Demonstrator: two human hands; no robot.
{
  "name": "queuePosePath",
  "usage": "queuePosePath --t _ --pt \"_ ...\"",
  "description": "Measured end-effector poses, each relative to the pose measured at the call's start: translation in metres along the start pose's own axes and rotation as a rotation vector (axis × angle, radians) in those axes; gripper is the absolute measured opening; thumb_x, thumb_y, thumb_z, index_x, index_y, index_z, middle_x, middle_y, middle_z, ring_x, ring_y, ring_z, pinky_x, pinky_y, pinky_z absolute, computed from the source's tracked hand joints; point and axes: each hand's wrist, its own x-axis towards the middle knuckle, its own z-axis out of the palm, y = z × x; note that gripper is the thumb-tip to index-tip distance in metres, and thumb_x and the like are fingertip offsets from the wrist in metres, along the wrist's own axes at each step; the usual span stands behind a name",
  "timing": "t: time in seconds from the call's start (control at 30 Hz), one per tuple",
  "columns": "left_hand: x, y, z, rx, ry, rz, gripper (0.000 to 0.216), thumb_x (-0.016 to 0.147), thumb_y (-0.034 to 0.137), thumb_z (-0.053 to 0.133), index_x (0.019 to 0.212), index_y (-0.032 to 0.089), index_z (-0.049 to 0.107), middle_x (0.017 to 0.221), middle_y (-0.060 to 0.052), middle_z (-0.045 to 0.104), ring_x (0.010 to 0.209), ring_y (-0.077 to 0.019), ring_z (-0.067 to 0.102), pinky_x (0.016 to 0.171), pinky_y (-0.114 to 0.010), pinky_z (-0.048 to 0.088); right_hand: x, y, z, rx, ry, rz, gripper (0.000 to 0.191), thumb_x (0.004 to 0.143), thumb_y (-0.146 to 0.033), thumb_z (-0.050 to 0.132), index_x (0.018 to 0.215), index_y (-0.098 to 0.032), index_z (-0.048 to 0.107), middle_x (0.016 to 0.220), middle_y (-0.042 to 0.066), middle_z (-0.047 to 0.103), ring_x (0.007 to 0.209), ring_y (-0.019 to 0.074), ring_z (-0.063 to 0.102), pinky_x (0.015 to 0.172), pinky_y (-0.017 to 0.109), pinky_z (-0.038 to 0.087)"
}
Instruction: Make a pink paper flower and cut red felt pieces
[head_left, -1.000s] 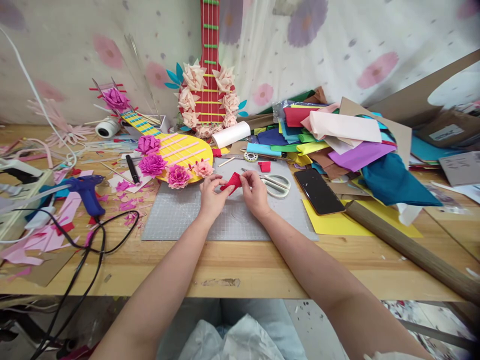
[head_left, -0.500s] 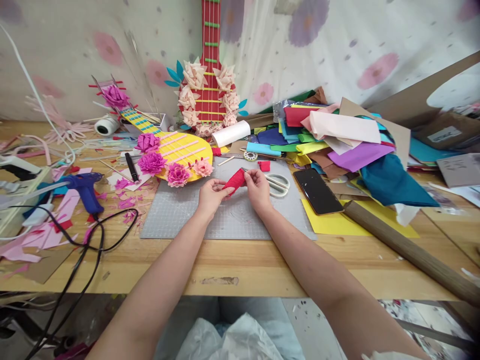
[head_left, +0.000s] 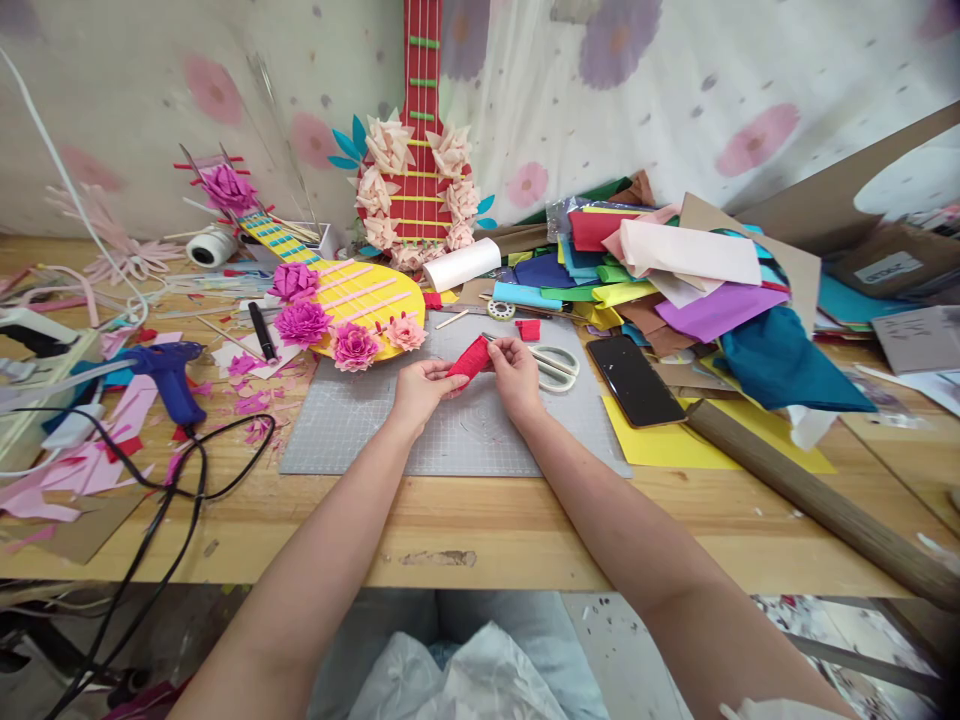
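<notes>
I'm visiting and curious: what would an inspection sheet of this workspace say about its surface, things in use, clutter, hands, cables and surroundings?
Surface: wooden table, worn patch near its front edge; gray mat on top.
Things in use: red piece, held; red scrap and scissors lie beyond.
Clutter: pink scraps at left; colored pile at right; phone partly over a yellow sheet.
Hands: left hand and right hand both pinch the red piece.
Cables: black cable loops near the glue gun and hangs over the front edge.
Surroundings: flowered curtain behind; red guitar shape before it.
</notes>
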Motion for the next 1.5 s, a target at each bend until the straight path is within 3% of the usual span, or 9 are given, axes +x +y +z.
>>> queuePosePath --t 0.23,0.37,0.53,0.63,0.77,0.9,1.03,1.23,1.5 --pt "-0.001 0.001 -0.003 0.041 -0.038 -0.032 0.046 0.047 0.011 0.081 0.090 0.009 0.065 0.062 -0.003 0.065 0.055 -0.0128 0.061 0.066 -0.035 0.056 -0.004 0.002 0.001 -0.075 -0.014 -0.027 0.024 0.074 -0.043 0.056 0.075 -0.021 0.047 0.065 -0.002 0.056 0.059 0.0127 0.057 0.061 0.030 0.053" --pt "0.000 -0.001 -0.010 0.101 -0.034 0.010 0.048 0.051 0.011 0.079 0.097 0.008 0.064 0.065 -0.004 0.066 0.057 -0.0140 0.062 0.068 -0.036 0.054 -0.009 -0.008 -0.002 -0.273 -0.043 -0.176 0.019 0.080 -0.039 0.051 0.079 -0.021 0.050 0.070 0.000 0.059 0.062 0.0134 0.058 0.063 0.029 0.050" --pt "-0.002 0.002 -0.015 0.100 -0.157 0.067 0.072 0.046 0.007 0.079 0.114 0.013 0.055 0.095 -0.009 0.068 0.085 -0.0183 0.065 0.081 -0.034 0.051 -0.013 -0.030 -0.007 -0.577 -0.110 -0.436 0.013 0.084 -0.031 0.045 0.080 -0.020 0.052 0.076 0.003 0.062 0.067 0.0152 0.058 0.066 0.029 0.044" --pt "-0.004 0.003 -0.012 0.054 -0.208 0.173 0.059 0.052 0.014 0.078 0.107 0.016 0.058 0.110 -0.009 0.064 0.099 -0.0177 0.061 0.085 -0.031 0.049 -0.016 -0.036 -0.006 -0.610 -0.220 -0.470 0.011 0.084 -0.028 0.046 0.079 -0.020 0.053 0.074 0.002 0.061 0.065 0.0143 0.056 0.064 0.028 0.043" --pt "-0.003 0.000 -0.008 0.097 -0.155 0.225 0.032 0.060 0.027 0.074 0.087 0.015 0.061 0.085 -0.004 0.067 0.079 -0.0136 0.062 0.072 -0.026 0.049 -0.020 -0.035 -0.002 -0.577 -0.255 -0.416 0.011 0.083 -0.028 0.046 0.077 -0.020 0.053 0.070 0.001 0.060 0.063 0.0139 0.055 0.063 0.028 0.043" --pt "0.000 -0.004 -0.010 0.142 -0.170 0.170 0.028 0.058 0.032 0.075 0.072 0.013 0.059 0.067 0.000 0.063 0.059 -0.0100 0.056 0.060 -0.024 0.046 -0.018 -0.027 0.000 -0.495 -0.235 -0.304 0.012 0.081 -0.030 0.050 0.076 -0.020 0.053 0.067 0.000 0.059 0.060 0.0139 0.056 0.062 0.030 0.045" --pt "0.001 -0.007 -0.013 0.164 -0.234 0.158 0.030 0.058 0.031 0.075 0.076 0.014 0.057 0.067 0.000 0.063 0.057 -0.0119 0.059 0.060 -0.027 0.049 -0.012 -0.018 -0.001 -0.307 -0.273 -0.137 0.019 0.076 -0.039 0.056 0.072 -0.020 0.053 0.062 -0.001 0.059 0.056 0.0138 0.057 0.058 0.030 0.048" --pt "0.002 -0.011 -0.014 0.244 -0.249 0.281 0.057 0.058 0.024 0.075 0.111 0.023 0.052 0.091 -0.003 0.064 0.060 -0.0122 0.063 0.058 -0.026 0.051 -0.002 -0.012 -0.005 -0.191 -0.329 -0.015 0.029 0.066 -0.047 0.065 0.067 -0.020 0.054 0.057 -0.002 0.060 0.051 0.0137 0.057 0.054 0.031 0.050" --pt "0.001 -0.014 -0.015 0.395 -0.263 0.304 0.043 0.062 0.024 0.072 0.105 0.020 0.065 0.093 -0.007 0.068 0.064 -0.0145 0.064 0.063 -0.028 0.051 0.005 -0.015 -0.010 -0.196 -0.444 0.053 0.025 0.064 -0.041 0.068 0.068 -0.019 0.057 0.055 -0.003 0.061 0.050 0.0142 0.059 0.052 0.031 0.051"
